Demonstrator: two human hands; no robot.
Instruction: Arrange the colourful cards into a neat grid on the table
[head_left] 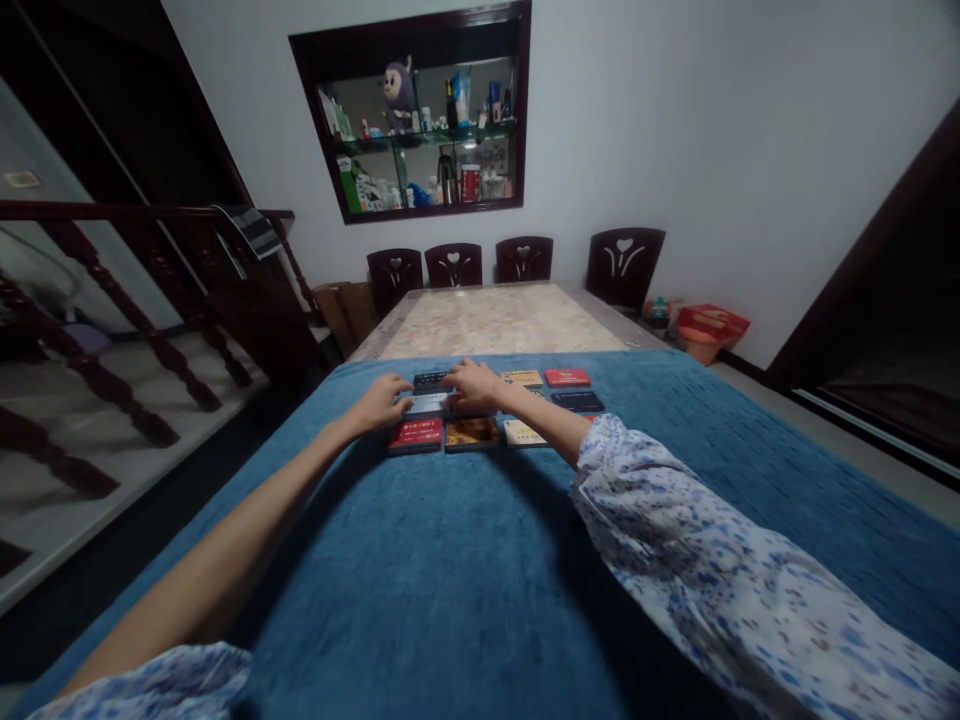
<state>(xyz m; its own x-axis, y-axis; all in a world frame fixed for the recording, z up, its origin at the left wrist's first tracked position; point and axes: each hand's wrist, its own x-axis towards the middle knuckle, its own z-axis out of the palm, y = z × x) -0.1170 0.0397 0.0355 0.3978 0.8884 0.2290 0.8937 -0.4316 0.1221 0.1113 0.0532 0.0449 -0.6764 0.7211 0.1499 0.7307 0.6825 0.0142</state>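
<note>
Several small flat boxes lie in rows on a blue cloth [420, 560] over a long table. My left hand [382, 401] rests with curled fingers on the left end of a pale grey box [426, 404]. My right hand [474, 385] lies palm down over the boxes in the middle, touching the same grey box and a dark box [430, 380] behind it. In front lie a red box [415, 435], a brown box [472, 433] and a cream box [523, 433]. Further right are a red box [568, 377], a dark blue box [577, 401] and a yellowish box [522, 378].
Beyond the cloth the bare marbled tabletop [495, 320] runs to several dark chairs [453, 265] at the wall. A wall niche [420, 115] holds bottles and a plush toy. A wooden stair railing [135, 300] stands at the left, a red bag [709, 328] on the floor at the right.
</note>
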